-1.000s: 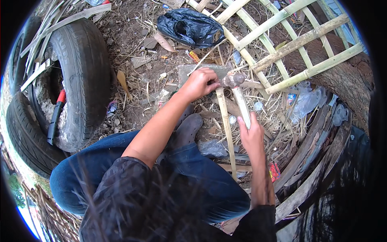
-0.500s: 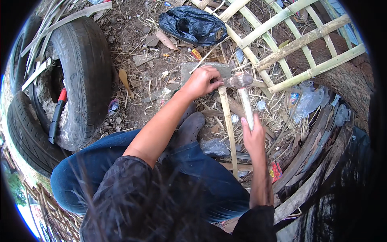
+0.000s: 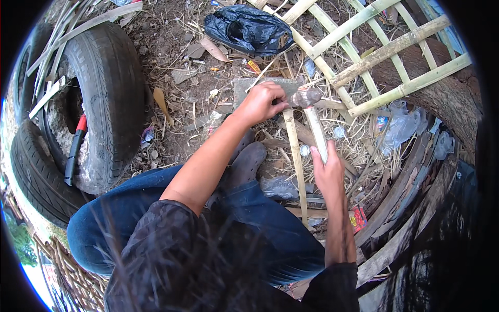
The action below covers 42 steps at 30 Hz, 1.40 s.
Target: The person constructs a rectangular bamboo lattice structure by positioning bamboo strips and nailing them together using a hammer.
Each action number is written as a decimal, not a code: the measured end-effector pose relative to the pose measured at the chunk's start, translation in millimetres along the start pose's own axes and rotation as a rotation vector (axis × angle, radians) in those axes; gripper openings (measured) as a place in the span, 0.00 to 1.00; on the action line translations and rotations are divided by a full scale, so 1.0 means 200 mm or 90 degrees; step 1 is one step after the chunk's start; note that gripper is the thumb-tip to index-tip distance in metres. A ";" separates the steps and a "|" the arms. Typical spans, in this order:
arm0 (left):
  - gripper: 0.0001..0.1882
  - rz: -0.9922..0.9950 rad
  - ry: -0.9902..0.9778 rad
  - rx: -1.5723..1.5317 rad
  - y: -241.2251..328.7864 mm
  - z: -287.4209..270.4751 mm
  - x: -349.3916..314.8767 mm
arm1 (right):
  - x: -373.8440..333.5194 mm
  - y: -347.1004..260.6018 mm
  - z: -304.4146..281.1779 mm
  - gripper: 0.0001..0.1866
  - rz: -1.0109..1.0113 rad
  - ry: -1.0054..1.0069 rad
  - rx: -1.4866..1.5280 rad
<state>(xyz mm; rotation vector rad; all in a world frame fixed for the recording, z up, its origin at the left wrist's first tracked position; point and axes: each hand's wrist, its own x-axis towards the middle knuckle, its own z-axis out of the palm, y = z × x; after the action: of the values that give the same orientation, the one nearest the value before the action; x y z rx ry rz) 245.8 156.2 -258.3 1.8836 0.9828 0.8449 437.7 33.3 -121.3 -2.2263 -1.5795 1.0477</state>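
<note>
My left hand (image 3: 266, 103) is closed, its thumb and fingers pinched at the far end of a narrow bamboo strip (image 3: 295, 161). That strip runs back toward my knee. Beneath the hand lies a flat grey stone slab (image 3: 242, 89). My right hand (image 3: 329, 169) grips the pale handle of a hammer (image 3: 316, 130). The hammer's metal head is just right of my left fingertips, by the slab's right end. Whether the head touches the strip or slab I cannot tell, and anything small inside the left pinch is hidden.
A bamboo lattice (image 3: 390, 54) lies at the far right over a tree trunk (image 3: 447, 96). A black plastic bag (image 3: 249, 31) sits at the far side. Old tires (image 3: 106, 99) stand at left, with a black and red tool (image 3: 76, 151) leaning there. Shavings and litter cover the ground.
The hammer head has shifted slightly away from me and a little left, with my right hand moving along. My left hand stays at the strip's end.
</note>
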 end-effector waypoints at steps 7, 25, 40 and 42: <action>0.11 0.021 -0.003 0.019 -0.01 0.00 0.01 | 0.02 -0.03 0.01 0.13 0.000 -0.022 -0.039; 0.07 0.034 -0.011 0.017 -0.01 0.00 -0.01 | -0.17 0.23 0.26 0.16 0.149 0.021 0.176; 0.09 0.067 -0.024 0.059 0.00 0.02 -0.02 | -0.19 0.38 0.48 0.14 0.232 0.045 0.621; 0.08 0.055 -0.032 0.057 -0.02 0.02 -0.03 | -0.18 0.35 0.46 0.14 0.223 0.049 0.618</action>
<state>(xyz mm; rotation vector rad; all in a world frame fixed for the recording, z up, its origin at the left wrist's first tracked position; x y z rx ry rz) 244.3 150.5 -263.9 2.0273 0.9269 0.8111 423.1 -47.4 -211.1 -1.7921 -0.4298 1.3863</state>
